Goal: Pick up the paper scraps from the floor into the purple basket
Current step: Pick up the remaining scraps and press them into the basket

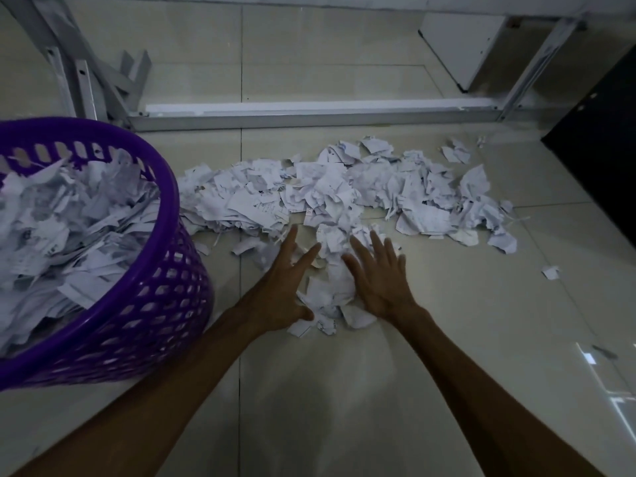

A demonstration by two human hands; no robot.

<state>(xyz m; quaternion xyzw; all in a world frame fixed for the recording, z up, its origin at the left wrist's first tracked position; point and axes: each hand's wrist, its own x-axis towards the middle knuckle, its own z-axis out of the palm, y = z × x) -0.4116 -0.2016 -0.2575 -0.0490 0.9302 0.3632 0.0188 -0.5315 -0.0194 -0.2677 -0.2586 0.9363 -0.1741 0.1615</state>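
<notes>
A wide heap of torn white paper scraps (344,187) lies across the tiled floor. A smaller clump of scraps (330,297) sits nearer me, between my two hands. My left hand (282,287) lies flat on the clump's left side with straight, spread fingers. On the clump's right side my right hand (378,280) rests the same way, fingers spread. Neither hand grips anything. The purple basket (172,270) stands at the left, tilted toward me and largely filled with scraps.
A grey metal frame (309,115) with legs runs along the floor behind the heap. A black panel (602,149) stands at the right. A single scrap (550,271) lies apart at the right. Bare tiles stretch below my forearms.
</notes>
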